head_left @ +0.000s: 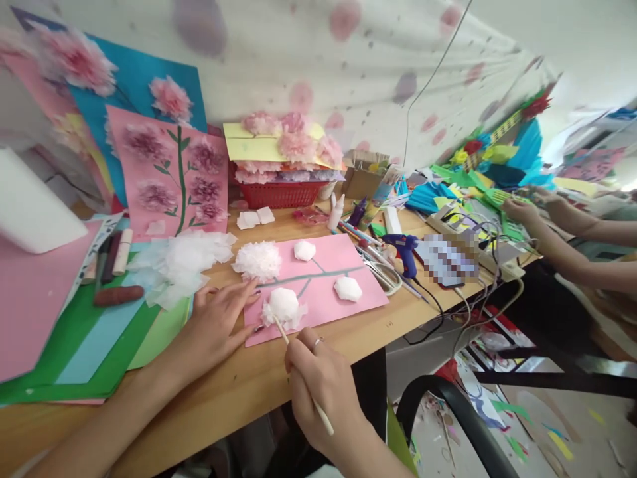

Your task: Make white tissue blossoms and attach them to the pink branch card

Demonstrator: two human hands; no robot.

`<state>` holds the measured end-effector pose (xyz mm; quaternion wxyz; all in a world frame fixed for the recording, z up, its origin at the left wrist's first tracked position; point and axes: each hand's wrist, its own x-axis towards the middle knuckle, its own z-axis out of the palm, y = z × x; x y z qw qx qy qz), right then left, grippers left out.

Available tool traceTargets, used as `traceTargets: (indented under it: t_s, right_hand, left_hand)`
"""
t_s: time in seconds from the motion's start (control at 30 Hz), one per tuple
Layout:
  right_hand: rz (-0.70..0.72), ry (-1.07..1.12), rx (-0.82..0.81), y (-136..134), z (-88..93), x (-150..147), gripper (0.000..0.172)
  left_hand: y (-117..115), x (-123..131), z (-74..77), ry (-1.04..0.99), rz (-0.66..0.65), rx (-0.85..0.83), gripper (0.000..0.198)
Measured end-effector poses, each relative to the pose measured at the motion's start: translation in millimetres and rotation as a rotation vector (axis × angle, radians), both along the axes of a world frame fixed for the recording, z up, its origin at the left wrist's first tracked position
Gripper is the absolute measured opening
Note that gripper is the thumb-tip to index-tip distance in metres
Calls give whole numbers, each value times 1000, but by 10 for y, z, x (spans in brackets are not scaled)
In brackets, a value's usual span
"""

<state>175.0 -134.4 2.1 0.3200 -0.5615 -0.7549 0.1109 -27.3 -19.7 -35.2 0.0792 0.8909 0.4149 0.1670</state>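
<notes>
A pink card (pixel 326 315) with a painted grey-green branch lies on the wooden table. On it sit a full white tissue-paper flower (pixel 257 260), a partly ruffled white flower (pixel 284 307) and two plain white puffs, an upper puff (pixel 304 250) and a right puff (pixel 348 289). My left hand (pixel 223 315) rests at the card's left edge, fingers stretched out and holding nothing. My right hand (pixel 321 382) grips a thin pale wooden stick (pixel 280 326), its tip at the lower edge of the partly ruffled flower. Loose white tissue squares (pixel 186 262) are piled beyond my left hand.
A blue glue gun (pixel 404 251), scissors (pixel 387 279) and a phone (pixel 442 262) with cables lie to the right. Coloured paper sheets (pixel 94 358) cover the left side. Behind stands a red basket (pixel 281 194) of paper flowers. Another person's hands (pixel 535 206) work at far right.
</notes>
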Motion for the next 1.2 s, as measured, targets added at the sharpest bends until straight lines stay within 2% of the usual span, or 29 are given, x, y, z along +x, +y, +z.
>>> traceTargets:
  t_s: [0.4, 0.6, 0.87, 1.2]
  right_hand:
    - [-28, 112, -79, 66, 4, -37, 18]
    - [-13, 159, -87, 85, -28, -2, 19]
    - [-9, 160, -86, 71, -40, 10, 19]
    - [-11, 138, -94, 99, 2, 16, 18]
  left_hand:
    - [57, -45, -85, -23, -19, 29, 61]
    - [78, -42, -57, 9, -32, 24, 61]
    - [78, -49, -44, 8, -36, 16, 56]
    - [108, -78, -108, 2, -43, 63, 52]
